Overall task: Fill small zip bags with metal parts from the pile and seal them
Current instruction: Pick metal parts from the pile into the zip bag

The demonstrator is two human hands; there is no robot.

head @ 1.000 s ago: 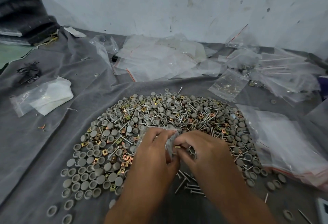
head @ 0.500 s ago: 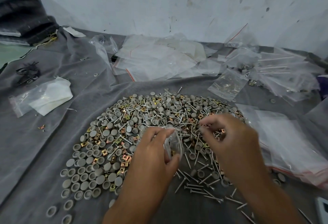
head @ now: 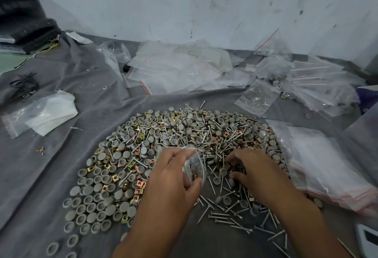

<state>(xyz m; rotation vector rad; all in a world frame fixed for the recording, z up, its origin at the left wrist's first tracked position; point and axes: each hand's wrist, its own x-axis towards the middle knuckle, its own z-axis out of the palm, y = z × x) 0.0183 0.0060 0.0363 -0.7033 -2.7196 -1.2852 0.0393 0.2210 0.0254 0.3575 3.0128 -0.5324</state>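
A wide pile of parts (head: pixel 184 135) covers the grey cloth: grey round caps, brass square clips and silver screws. My left hand (head: pixel 173 178) grips a small clear zip bag (head: pixel 194 165) over the pile's near middle; a few parts show inside it. My right hand (head: pixel 255 169) lies palm down on the pile to the right of the bag, fingers curled onto the clips and screws. What its fingertips hold is hidden.
Empty zip bags (head: pixel 176 69) are heaped at the back, filled ones (head: pixel 311 85) at the back right. A stack of flat bags (head: pixel 327 167) lies right of the pile. A white packet (head: pixel 47 112) and black ties (head: pixel 24 85) sit on the left.
My right hand left the bag's mouth, swung out to the right and came down onto the pile. The left hand kept the bag nearly still.
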